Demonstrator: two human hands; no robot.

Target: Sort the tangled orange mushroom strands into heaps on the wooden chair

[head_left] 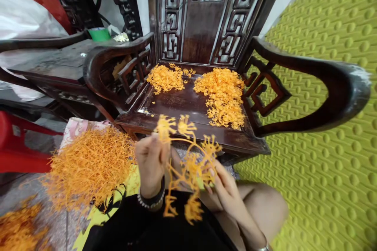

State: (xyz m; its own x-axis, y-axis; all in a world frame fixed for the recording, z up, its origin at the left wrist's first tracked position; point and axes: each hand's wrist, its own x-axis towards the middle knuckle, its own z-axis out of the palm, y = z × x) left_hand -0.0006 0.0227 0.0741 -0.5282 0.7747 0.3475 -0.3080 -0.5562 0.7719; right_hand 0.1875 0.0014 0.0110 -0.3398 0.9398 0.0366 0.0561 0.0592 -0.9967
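Observation:
A branched orange plastic frame [191, 141], with small flower-like pieces at its stem ends, is held up above my lap. My left hand [151, 160] is closed in a pinch at its upper left, by one of the flower-like pieces. On the other side, my right hand [226, 186] has its fingers closed around the frame's right part. Some fingertips are hidden behind the orange pieces. Beyond the hands, loose orange pieces lie on the wooden chair seat [173, 106] in a small left pile [166, 78] and a larger right pile [225, 96].
Left of my legs is a big heap of thin orange stems [94, 168] on a pinkish bag [75, 127]. Another orange heap [20, 223] lies on the floor. A red stool [20, 141] stands at far left, and green tape [99, 34] sits on a side table [59, 60].

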